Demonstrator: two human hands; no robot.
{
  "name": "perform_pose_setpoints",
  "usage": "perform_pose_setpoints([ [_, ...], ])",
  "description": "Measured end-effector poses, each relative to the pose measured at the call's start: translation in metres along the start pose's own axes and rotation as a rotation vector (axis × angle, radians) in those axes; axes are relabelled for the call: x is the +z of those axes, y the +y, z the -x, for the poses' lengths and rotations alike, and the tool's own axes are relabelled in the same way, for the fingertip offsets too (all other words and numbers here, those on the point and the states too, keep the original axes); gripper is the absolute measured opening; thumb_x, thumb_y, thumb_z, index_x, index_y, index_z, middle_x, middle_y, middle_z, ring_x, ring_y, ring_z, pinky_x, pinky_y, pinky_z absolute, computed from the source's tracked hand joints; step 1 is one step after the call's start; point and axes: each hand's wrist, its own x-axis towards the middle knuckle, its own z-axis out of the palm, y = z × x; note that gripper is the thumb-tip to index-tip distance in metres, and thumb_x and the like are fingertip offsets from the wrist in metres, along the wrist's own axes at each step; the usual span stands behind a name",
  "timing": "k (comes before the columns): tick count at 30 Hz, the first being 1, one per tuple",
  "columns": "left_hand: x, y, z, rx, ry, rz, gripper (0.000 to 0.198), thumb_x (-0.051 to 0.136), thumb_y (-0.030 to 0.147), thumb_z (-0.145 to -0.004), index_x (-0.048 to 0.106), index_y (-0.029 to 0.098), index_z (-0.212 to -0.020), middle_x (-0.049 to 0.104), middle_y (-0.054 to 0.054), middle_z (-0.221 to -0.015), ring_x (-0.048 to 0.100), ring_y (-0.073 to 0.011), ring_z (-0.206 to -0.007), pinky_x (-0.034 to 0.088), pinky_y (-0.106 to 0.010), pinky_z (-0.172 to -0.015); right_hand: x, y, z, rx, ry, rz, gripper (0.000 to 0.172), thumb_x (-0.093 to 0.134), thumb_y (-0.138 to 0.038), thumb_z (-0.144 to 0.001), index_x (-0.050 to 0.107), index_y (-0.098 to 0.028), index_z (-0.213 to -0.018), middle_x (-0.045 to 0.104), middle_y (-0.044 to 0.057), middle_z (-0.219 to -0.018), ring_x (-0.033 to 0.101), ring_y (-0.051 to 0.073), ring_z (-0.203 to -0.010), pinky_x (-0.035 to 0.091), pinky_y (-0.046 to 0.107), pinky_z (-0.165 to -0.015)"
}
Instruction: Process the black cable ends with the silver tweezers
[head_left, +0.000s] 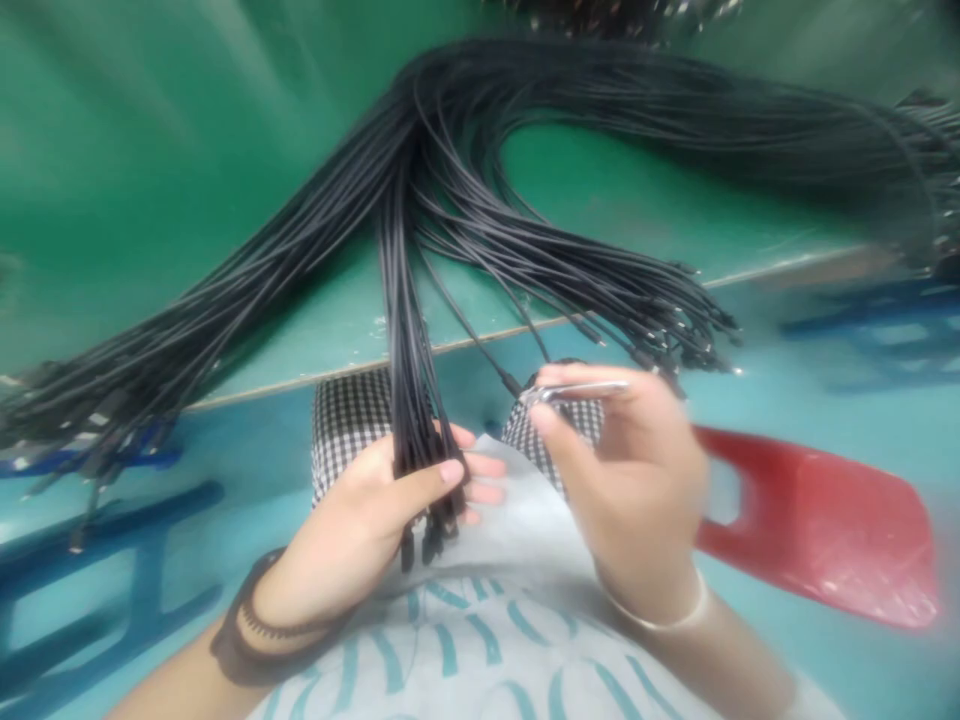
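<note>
My left hand grips a thick bundle of thin black cables low down, and their black connector ends hang just below my fingers. The cables fan upward and outward, with more tipped ends spreading to the right and left. My right hand pinches a slim silver metal tool, perhaps tweezers, between thumb and fingers. One cable end lies close to the tool's tip, though I cannot tell if they touch.
A green work surface with a pale edge lies beyond the cables. Black-and-white checked cloth sits below it, above my printed shirt. A red plastic seat stands right, and blue frames stand left.
</note>
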Motion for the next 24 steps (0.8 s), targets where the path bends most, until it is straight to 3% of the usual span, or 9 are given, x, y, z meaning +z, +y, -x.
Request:
perform_pose_setpoints([
  [4, -0.002, -0.003, -0.004, 0.039, -0.010, -0.037, 0.017, 0.078, 0.026, -0.081, 0.067, 0.016, -0.089, 0.074, -0.002, -0.074, 0.067, -0.0122, -0.064, 0.054, -0.020, -0.060, 0.010, -0.014, 0.007, 0.399, -0.255, -0.485, 0.017, 0.076, -0.018, -0.078, 0.067, -0.024, -0.091, 0.077, 0.000, -0.092, 0.073, 0.016, -0.084, 0.062, 0.029, -0.076],
  [8, -0.003, -0.006, -0.007, 0.078, 0.086, -0.166, 0.020, 0.082, 0.030, -0.076, 0.068, 0.017, -0.082, 0.069, 0.001, -0.066, 0.061, -0.0104, -0.060, 0.048, -0.019, -0.056, 0.021, -0.011, 0.010, 0.670, -0.298, -0.720, 0.016, 0.077, -0.021, -0.078, 0.065, -0.024, -0.087, 0.075, -0.003, -0.079, 0.074, 0.013, -0.075, 0.062, 0.022, -0.064],
  [12, -0.003, -0.009, -0.008, 0.110, 0.179, -0.255, 0.025, 0.084, 0.034, -0.072, 0.067, 0.018, -0.079, 0.068, 0.001, -0.066, 0.062, -0.0125, -0.061, 0.048, -0.023, -0.059, 0.024, -0.008, 0.010, 0.730, -0.288, -0.786, 0.016, 0.077, -0.022, -0.078, 0.064, -0.023, -0.087, 0.074, -0.004, -0.076, 0.074, 0.013, -0.073, 0.062, 0.022, -0.064],
  [17, -0.004, -0.011, -0.011, 0.126, 0.184, -0.286, 0.023, 0.083, 0.034, -0.074, 0.066, 0.019, -0.079, 0.068, 0.001, -0.066, 0.061, -0.0137, -0.062, 0.048, -0.026, -0.062, 0.023, -0.008, 0.008, 0.769, -0.302, -0.752, 0.015, 0.077, -0.020, -0.077, 0.064, -0.022, -0.085, 0.073, -0.005, -0.073, 0.072, 0.011, -0.066, 0.059, 0.018, -0.058],
  [24, -0.006, -0.011, -0.011, 0.126, 0.180, -0.322, 0.025, 0.082, 0.037, -0.074, 0.066, 0.019, -0.076, 0.068, 0.000, -0.066, 0.060, -0.0149, -0.061, 0.048, -0.027, -0.060, 0.023, -0.006, 0.007, 0.797, -0.317, -0.764, 0.017, 0.077, -0.022, -0.075, 0.064, -0.023, -0.085, 0.072, -0.004, -0.073, 0.071, 0.014, -0.064, 0.061, 0.024, -0.055],
])
